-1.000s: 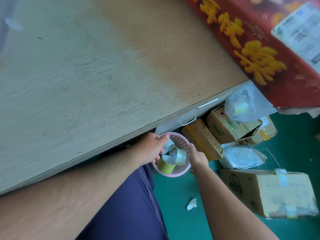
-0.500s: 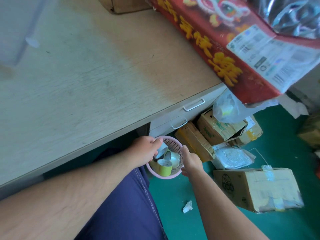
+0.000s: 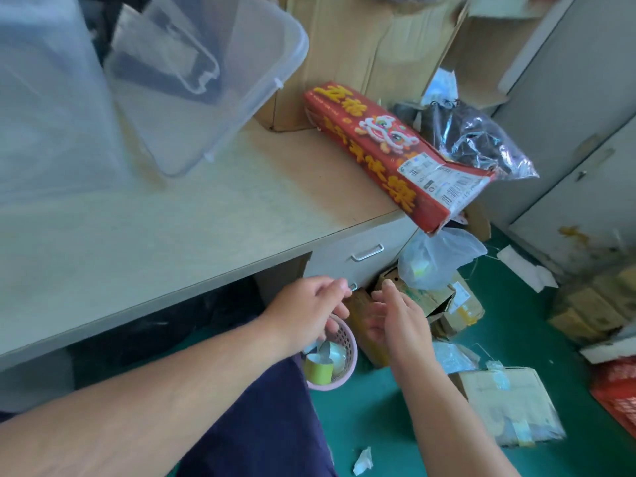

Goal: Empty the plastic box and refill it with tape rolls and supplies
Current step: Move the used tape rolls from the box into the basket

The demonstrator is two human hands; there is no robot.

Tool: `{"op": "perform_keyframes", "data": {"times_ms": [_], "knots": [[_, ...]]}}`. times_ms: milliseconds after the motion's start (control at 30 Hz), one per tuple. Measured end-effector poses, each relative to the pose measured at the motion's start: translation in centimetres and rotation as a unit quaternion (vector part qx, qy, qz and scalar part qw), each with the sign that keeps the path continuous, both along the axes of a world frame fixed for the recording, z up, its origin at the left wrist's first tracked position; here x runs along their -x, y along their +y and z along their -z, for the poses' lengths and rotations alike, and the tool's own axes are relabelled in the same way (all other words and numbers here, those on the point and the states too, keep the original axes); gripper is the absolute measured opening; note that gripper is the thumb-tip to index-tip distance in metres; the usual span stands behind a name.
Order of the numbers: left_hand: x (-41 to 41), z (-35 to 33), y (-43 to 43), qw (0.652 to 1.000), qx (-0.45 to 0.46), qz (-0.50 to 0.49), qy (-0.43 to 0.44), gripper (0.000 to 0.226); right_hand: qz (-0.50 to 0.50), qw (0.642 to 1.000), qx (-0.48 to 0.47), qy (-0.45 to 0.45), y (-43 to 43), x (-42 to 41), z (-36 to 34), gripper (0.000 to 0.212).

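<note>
Below the near edge of the tabletop (image 3: 206, 228), close to its right corner, our two hands hover over a pink basket (image 3: 346, 356) that sits against our blue trouser leg (image 3: 261, 425). Our left hand (image 3: 309, 311) hangs just above the basket with its fingers loosely curled. The picture is blurred there, so we cannot tell whether the lowest fingers touch the rim or grip anything. Our right hand (image 3: 395, 321) is just beside it, apart from the basket, fingers straight and spread, palm turned toward the left hand, holding nothing.

Inside the basket stands a yellow-green tape roll (image 3: 318, 371), and a silvery clear tape roll (image 3: 336, 351) leans behind it.

Up on the tabletop, toward the far left corner, stands the clear plastic box (image 3: 220, 98), and a wide translucent blur (image 3: 51, 115) covers the left side in front of it. A red carton (image 3: 389, 149) with yellow lettering lies near the far right corner and overhangs the right edge. A tall cardboard box (image 3: 361, 46) stands behind it, and a dark shiny bag (image 3: 478, 139) lies beside it.

Under the right end we see a drawer handle (image 3: 367, 253). Beyond the right edge a pale plastic bag (image 3: 437, 259) sits over opened cartons (image 3: 451, 304) on the green floor (image 3: 516, 332). A taped cardboard box (image 3: 509, 404) and a crumpled scrap of paper (image 3: 363, 461) lie nearer to us
</note>
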State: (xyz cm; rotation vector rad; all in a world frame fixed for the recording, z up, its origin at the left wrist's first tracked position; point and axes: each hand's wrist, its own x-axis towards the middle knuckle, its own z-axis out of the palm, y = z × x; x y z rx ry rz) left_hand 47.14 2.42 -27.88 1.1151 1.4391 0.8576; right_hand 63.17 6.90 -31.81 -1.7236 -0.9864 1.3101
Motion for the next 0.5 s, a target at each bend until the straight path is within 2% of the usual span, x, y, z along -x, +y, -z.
{"op": "perform_keyframes", "data": {"times_ms": [233, 500], "knots": [[6.9, -8.4, -5.2, 0.984, -0.141, -0.106, 0.007, 0.033, -0.022, 0.990, -0.107, 0.093, -2.7, 5.8, -9.8, 0.036], [18.1, -19.0, -9.2, 0.934, -0.255, -0.250, 0.024, 0.041, -0.163, 0.948, -0.190, 0.198, -2.9, 17.8, -21.1, 0.036]]}}
